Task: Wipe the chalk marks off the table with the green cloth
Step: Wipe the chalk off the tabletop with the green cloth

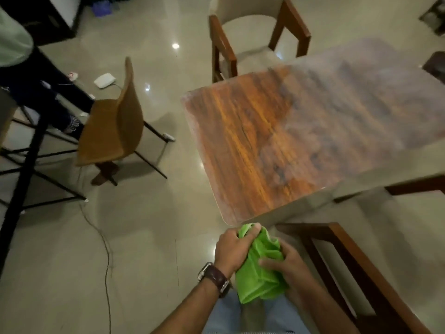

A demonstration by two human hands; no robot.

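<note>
A bunched green cloth (258, 268) hangs in front of my legs, below the near corner of the wooden table (240, 131). My left hand (232, 247), with a watch on its wrist, grips the cloth's upper end. My right hand (287, 263) holds its right side, fingers curled round the fabric. Both hands are off the table, just short of its corner. The right half of the tabletop looks pale and hazy; no distinct chalk marks can be made out in the blur.
A wooden chair (356, 273) stands at my right by the table's near edge, and a cushioned chair (252, 37) at the far end. A tan chair (113, 131) and a black metal frame (31, 150) stand to the left. A cable (106, 247) lies on the tiled floor.
</note>
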